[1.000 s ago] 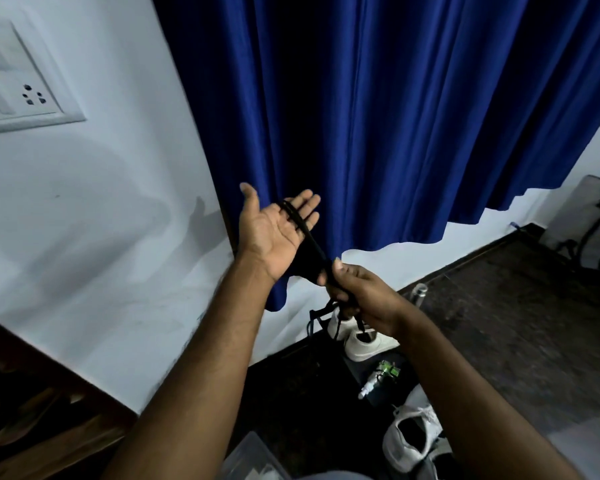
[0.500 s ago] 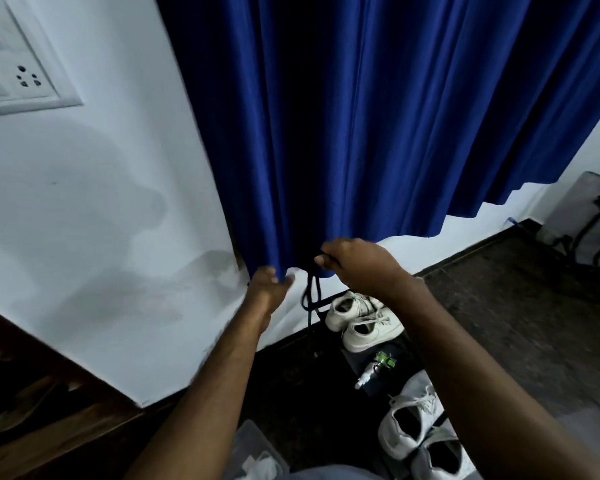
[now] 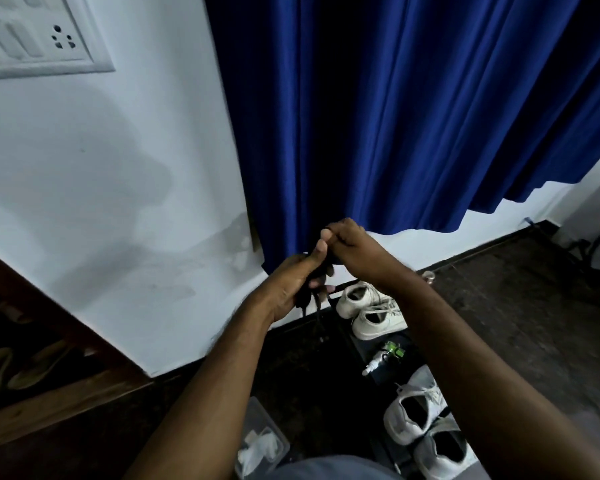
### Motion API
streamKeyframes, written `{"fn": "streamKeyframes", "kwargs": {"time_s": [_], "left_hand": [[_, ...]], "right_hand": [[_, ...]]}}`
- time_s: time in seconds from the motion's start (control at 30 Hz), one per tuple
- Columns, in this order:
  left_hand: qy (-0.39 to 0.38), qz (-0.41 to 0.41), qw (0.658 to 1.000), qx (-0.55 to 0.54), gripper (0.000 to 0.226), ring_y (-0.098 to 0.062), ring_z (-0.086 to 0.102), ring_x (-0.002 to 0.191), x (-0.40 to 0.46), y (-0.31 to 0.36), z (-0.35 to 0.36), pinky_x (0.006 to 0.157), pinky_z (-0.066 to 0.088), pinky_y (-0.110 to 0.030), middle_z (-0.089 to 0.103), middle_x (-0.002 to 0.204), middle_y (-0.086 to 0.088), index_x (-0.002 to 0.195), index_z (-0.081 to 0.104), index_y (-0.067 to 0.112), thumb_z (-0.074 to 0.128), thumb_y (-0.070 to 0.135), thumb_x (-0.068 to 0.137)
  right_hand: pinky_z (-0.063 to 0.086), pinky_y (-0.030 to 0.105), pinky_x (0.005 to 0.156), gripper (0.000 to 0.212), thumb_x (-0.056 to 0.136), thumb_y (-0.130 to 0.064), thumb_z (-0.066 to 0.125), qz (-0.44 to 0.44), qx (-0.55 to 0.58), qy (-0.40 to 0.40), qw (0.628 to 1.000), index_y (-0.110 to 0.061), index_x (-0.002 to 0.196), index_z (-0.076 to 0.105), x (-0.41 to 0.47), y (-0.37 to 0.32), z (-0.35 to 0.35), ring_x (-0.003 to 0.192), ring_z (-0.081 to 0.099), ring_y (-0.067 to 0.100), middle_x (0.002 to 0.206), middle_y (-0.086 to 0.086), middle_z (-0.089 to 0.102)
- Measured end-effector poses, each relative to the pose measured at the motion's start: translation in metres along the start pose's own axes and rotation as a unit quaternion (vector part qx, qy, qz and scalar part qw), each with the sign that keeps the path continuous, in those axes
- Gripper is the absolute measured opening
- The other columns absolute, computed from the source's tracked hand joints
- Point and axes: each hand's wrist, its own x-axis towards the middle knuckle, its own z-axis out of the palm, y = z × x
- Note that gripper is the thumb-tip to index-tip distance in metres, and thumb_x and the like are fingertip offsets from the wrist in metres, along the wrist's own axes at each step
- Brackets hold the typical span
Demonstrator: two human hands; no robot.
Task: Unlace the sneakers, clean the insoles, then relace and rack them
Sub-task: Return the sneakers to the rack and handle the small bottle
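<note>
Near the camera, low in view: a clear plastic box (image 3: 262, 441) holding crumpled white cloth rests on the dark floor (image 3: 520, 341), beside a grey trouser knee.
Right foreground: two white sneakers (image 3: 420, 415) stand side by side on a low dark rack (image 3: 388, 370), openings up, their white laces in place.
Mid rack: a small white bottle with a green cap (image 3: 383, 356) lies on its side between the two pairs.
Hands: the left hand (image 3: 291, 282) is clenched around a bundle of black shoelace (image 3: 314, 297), whose ends dangle below the fist; the right hand (image 3: 349, 242) pinches the lace's upper part, touching the left thumb.
Behind the hands: a second pair of white sneakers (image 3: 371, 310) sits on the rack's far end, by the skirting.
Left edge: yellowish sandals (image 3: 21, 367) lie in a wooden-framed recess.
Room: a white wall (image 3: 101, 188) carries a white switch-and-socket plate (image 3: 32, 36); a deep blue curtain (image 3: 413, 109) hangs short of the floor.
Writing: none legible.
</note>
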Motion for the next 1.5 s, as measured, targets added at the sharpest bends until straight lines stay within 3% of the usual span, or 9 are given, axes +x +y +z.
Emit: {"fn": "streamKeyframes", "kwargs": {"time_s": [0.17, 0.33, 0.5, 0.6, 0.73, 0.93, 1.1, 1.33, 1.5], "left_hand": [[0.084, -0.005, 0.996, -0.003, 0.054, -0.012, 0.034, 0.044, -0.012, -0.01, -0.024, 0.063, 0.053, -0.039, 0.03, 0.058, 0.003, 0.096, 0.062, 0.008, 0.049, 0.06, 0.097], [0.151, -0.02, 0.987, 0.057, 0.044, -0.01, 0.031, 0.045, -0.029, -0.03, -0.041, 0.044, 0.034, -0.023, 0.034, 0.06, 0.007, 0.096, 0.059, 0.011, 0.044, 0.052, 0.103], [0.197, -0.058, 0.978, 0.048, 0.041, -0.008, 0.05, 0.047, -0.046, -0.057, -0.055, 0.043, 0.034, -0.022, 0.057, 0.06, 0.009, 0.086, 0.063, 0.02, 0.042, 0.049, 0.105], [0.251, -0.116, 0.961, 0.02, 0.041, -0.008, 0.068, 0.069, -0.056, -0.086, -0.063, 0.049, 0.046, -0.02, 0.075, 0.084, 0.003, 0.098, 0.07, 0.024, 0.04, 0.051, 0.105], [0.299, -0.183, 0.937, -0.021, 0.045, -0.01, 0.056, 0.047, -0.073, -0.139, -0.079, 0.042, 0.038, -0.02, 0.064, 0.063, 0.007, 0.094, 0.071, 0.026, 0.038, 0.055, 0.104], [0.297, -0.21, 0.927, -0.094, 0.039, -0.009, 0.034, 0.042, -0.091, -0.205, -0.094, 0.04, 0.026, -0.018, 0.04, 0.052, 0.008, 0.075, 0.056, 0.02, 0.044, 0.038, 0.107], [0.248, -0.21, 0.943, -0.072, 0.035, -0.009, 0.041, 0.045, -0.068, -0.207, -0.077, 0.041, 0.032, -0.022, 0.045, 0.055, 0.007, 0.083, 0.058, 0.019, 0.043, 0.04, 0.107], [0.213, -0.218, 0.952, -0.04, 0.039, -0.016, 0.066, 0.091, -0.012, -0.185, -0.032, 0.076, 0.049, -0.031, 0.071, 0.103, -0.004, 0.118, 0.065, 0.019, 0.036, 0.042, 0.107], [0.321, -0.176, 0.877, -0.313, 0.039, -0.028, 0.057, 0.124, 0.019, -0.194, -0.003, 0.105, 0.042, -0.039, 0.064, 0.128, -0.012, 0.134, 0.057, 0.009, 0.036, 0.027, 0.106]], "right_hand": [[0.045, 0.024, 0.071, 0.027, 0.103, -0.034, 0.048, 0.104, 0.183, 0.033, 0.977, -0.019, 0.091, 0.067, -0.015, 0.007, 0.025, 0.082, 0.057, 0.007, 0.09, 0.0, 0.068], [0.046, 0.03, 0.069, 0.027, 0.097, -0.035, 0.059, 0.233, 0.311, 0.095, 0.917, -0.011, 0.104, 0.069, -0.018, 0.018, 0.069, 0.078, 0.055, 0.017, 0.085, 0.002, 0.066], [0.054, 0.042, 0.092, 0.051, 0.096, -0.057, 0.05, 0.296, 0.415, -0.015, 0.86, -0.014, 0.122, 0.064, -0.035, 0.011, 0.136, 0.105, 0.068, 0.027, 0.113, 0.011, 0.071], [0.058, 0.042, 0.078, 0.043, 0.1, -0.047, 0.049, 0.306, 0.431, -0.055, 0.847, -0.011, 0.112, 0.069, -0.044, 0.004, 0.181, 0.088, 0.071, 0.029, 0.098, 0.016, 0.073], [0.052, 0.029, 0.051, 0.031, 0.103, -0.032, 0.049, 0.37, 0.44, -0.016, 0.818, -0.007, 0.099, 0.068, -0.042, 0.014, 0.238, 0.062, 0.068, 0.021, 0.078, 0.011, 0.071], [0.05, 0.025, 0.047, 0.037, 0.107, -0.031, 0.037, 0.454, 0.486, -0.019, 0.746, -0.006, 0.101, 0.064, -0.037, 0.041, 0.277, 0.054, 0.063, 0.013, 0.084, 0.009, 0.068], [0.055, 0.031, 0.056, 0.034, 0.105, -0.04, 0.038, 0.438, 0.563, 0.005, 0.701, -0.012, 0.112, 0.057, -0.043, 0.043, 0.252, 0.073, 0.068, 0.024, 0.096, 0.007, 0.072], [0.05, 0.028, 0.054, 0.012, 0.102, -0.02, 0.051, 0.356, 0.408, 0.049, 0.839, -0.012, 0.099, 0.059, -0.041, 0.079, 0.19, 0.065, 0.061, 0.015, 0.081, 0.006, 0.065], [0.053, 0.042, 0.078, 0.01, 0.097, -0.023, 0.056, 0.324, 0.232, 0.025, 0.917, -0.013, 0.094, 0.059, -0.045, 0.094, 0.178, 0.081, 0.067, 0.022, 0.083, 0.005, 0.068]]}}
